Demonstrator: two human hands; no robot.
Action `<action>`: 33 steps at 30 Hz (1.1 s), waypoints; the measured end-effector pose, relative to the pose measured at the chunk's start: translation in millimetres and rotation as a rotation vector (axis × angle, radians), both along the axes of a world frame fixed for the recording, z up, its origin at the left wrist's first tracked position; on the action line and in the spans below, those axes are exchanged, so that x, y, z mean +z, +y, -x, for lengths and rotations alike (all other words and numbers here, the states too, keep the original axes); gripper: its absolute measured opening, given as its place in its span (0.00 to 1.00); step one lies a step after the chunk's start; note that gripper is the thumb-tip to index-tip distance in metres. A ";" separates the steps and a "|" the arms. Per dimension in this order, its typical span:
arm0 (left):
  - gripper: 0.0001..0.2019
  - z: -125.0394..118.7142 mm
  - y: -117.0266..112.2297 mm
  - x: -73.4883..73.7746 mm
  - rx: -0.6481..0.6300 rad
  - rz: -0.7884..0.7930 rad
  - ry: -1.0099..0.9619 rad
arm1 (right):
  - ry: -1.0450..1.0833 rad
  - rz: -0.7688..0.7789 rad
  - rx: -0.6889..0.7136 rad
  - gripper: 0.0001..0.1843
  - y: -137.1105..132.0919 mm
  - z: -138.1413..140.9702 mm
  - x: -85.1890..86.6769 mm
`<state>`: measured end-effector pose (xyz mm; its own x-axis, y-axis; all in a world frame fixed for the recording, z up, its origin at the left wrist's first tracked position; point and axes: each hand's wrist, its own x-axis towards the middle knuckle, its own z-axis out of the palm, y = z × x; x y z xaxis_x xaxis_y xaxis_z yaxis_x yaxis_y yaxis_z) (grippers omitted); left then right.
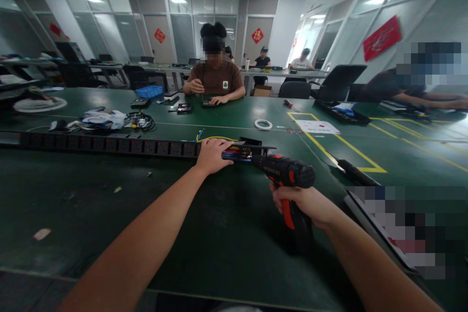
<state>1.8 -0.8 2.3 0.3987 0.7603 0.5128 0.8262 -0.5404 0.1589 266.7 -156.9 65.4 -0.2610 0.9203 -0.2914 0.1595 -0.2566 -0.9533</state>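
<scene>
A long black power strip (120, 146) with a row of sockets lies across the green table. My left hand (214, 157) is closed over it near its right end, thumb on the near side and fingers over the top. Just right of that hand the strip's end section is open, showing coloured wires and metal terminals (247, 153). My right hand (298, 201) grips a black and orange cordless drill (287, 170), its forefinger near the trigger. The drill points left, its tip at the terminals; whether it touches a screw is too small to tell. Yellow and blue wires (212, 138) stick up behind my left hand.
Beyond the strip lie a white tape roll (263, 124), a paper sheet (317, 126), a red-handled screwdriver (290, 105) and bundled cables (141, 121). A black soldering-iron-like tool (356, 171) lies right of the drill. A co-worker (215, 78) sits opposite; another person (398, 80) is at right.
</scene>
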 end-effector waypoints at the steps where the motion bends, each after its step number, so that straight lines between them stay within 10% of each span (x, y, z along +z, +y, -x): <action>1: 0.34 0.0 0.1 -0.1 0.000 0.004 -0.001 | 0.001 -0.003 0.006 0.06 0.1 0.0 0.2; 33: 0.34 0.5 0.1 -0.5 -0.003 0.005 -0.002 | 0.008 0.005 0.006 0.05 1.6 -1.8 -1.8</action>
